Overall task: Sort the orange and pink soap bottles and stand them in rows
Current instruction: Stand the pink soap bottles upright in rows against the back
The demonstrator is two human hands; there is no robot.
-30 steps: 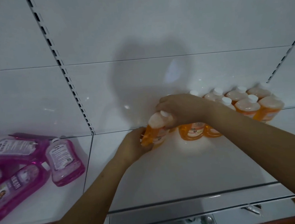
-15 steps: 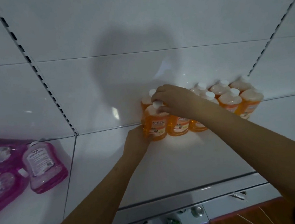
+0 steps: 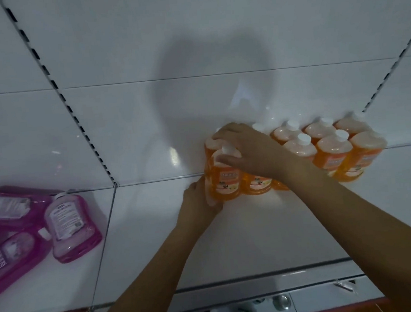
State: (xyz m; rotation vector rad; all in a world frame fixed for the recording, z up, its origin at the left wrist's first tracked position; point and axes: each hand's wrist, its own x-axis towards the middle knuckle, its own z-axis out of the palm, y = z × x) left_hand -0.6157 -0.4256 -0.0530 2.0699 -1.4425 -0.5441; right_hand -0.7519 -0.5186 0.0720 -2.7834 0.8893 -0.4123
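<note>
Several orange soap bottles [image 3: 333, 152] with white caps stand in two rows against the back wall of a white shelf [image 3: 243, 232]. The leftmost front orange bottle [image 3: 226, 179] stands upright at the end of the front row. My right hand [image 3: 246, 147] lies over its cap and shoulder, and my left hand [image 3: 201, 201] presses against its lower left side. Several pink soap bottles [image 3: 71, 227] lie flat in a loose heap on the shelf section at the far left.
A slotted upright [image 3: 71, 112] in the back wall and a thin seam split the left shelf section from the middle one. A lower shelf edge with small objects [image 3: 281, 301] shows below the front lip. A second slotted upright [image 3: 390, 70] runs at the right.
The orange bottle that was tilted between my hands now stands upright at the left end of the front row. Both hands stay on it. The camera view has shifted slightly.
</note>
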